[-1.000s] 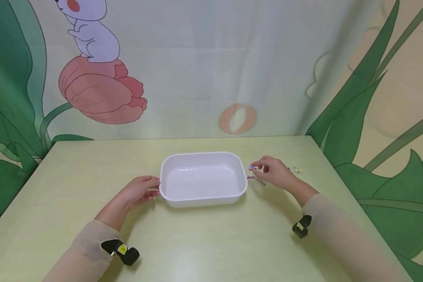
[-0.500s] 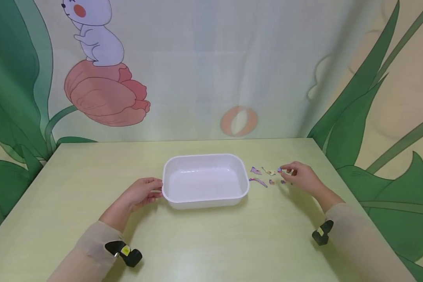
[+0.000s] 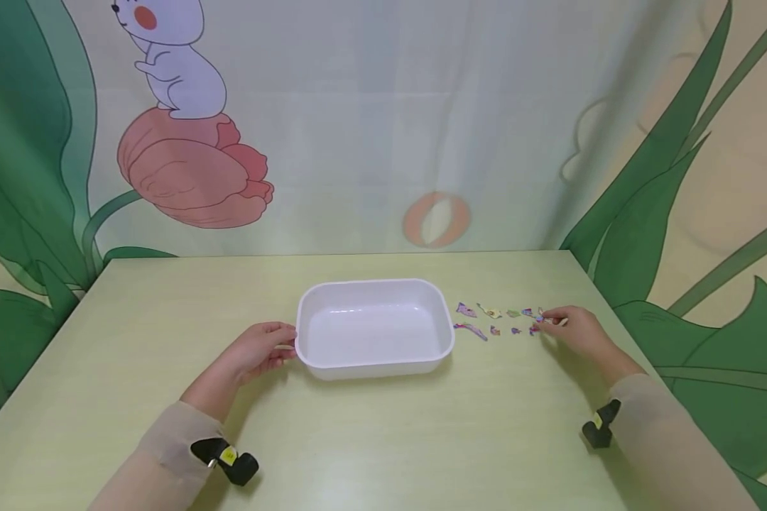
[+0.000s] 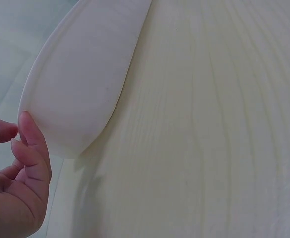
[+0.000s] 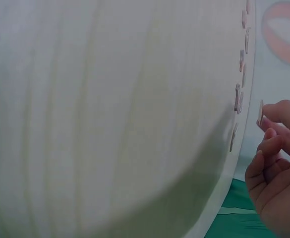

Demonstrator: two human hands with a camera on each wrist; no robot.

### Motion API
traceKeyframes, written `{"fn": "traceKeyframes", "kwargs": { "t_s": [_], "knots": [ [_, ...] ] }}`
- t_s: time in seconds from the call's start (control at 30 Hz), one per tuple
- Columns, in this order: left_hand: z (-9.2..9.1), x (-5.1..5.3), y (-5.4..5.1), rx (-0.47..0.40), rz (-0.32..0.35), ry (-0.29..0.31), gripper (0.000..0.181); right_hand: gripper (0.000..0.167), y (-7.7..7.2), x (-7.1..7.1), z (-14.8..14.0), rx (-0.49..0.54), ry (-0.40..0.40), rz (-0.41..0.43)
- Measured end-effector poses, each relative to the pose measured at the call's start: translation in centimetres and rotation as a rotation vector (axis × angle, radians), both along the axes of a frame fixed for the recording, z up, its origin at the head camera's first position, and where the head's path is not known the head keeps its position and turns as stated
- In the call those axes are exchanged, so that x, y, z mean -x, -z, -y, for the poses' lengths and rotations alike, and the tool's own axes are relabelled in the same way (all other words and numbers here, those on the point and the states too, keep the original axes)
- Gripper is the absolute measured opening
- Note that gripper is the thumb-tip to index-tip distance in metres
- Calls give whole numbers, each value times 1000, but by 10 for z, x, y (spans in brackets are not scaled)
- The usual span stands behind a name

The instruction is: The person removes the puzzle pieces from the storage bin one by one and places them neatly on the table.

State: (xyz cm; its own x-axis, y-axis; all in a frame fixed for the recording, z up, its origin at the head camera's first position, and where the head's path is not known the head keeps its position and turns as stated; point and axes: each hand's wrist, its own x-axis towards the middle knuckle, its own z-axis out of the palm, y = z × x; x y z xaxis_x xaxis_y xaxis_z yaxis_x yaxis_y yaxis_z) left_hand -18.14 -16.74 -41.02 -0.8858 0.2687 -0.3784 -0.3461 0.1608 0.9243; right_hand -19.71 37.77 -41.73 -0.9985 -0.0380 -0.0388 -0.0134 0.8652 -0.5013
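Observation:
A white plastic tub [image 3: 373, 369] stands on the table. At its left end my left hand [image 3: 263, 349] pinches the rim between thumb and fingers; the left wrist view shows the tub's wall [image 4: 80, 74] beside these fingers. My right hand [image 3: 578, 332] is at the right end of two rows of small flat colourful pieces. Between its thumb and index finger it pinches one thin flat piece [image 5: 261, 112], held above the table. Among the pieces lying there are a purple one [image 3: 466, 310], a yellowish one [image 3: 489, 311] and a long curved strip [image 3: 473, 331] close to the tub.
The pale wood-grain table [image 3: 371, 447] ends at a curtain [image 3: 332, 156] printed with a rabbit, a flower and leaves. Each sleeve carries a black wrist camera [image 3: 599, 426].
My right hand has moved right, from beside the tub to the far end of the rows, uncovering the pieces. The left hand stays at the tub's rim. The view has shifted slightly.

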Motion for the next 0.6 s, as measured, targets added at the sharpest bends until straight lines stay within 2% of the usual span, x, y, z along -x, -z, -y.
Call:
{"fn": "traceKeyframes", "kwargs": {
  "t_s": [0.13,0.33,0.5,0.6],
  "knots": [
    [0,0,-1,-1,1,1,36,42,0,-3,-3,-24,39,45],
    [1,0,-3,-11,-1,5,37,35,2,-2,-7,-51,74,116],
    [2,-1,-5,-10,-10,6,38,33,7,0,-8,-56,83,132],
    [3,-2,-7,20,-23,-7,38,32,9,1,-7,-67,76,121]
  ]
}}
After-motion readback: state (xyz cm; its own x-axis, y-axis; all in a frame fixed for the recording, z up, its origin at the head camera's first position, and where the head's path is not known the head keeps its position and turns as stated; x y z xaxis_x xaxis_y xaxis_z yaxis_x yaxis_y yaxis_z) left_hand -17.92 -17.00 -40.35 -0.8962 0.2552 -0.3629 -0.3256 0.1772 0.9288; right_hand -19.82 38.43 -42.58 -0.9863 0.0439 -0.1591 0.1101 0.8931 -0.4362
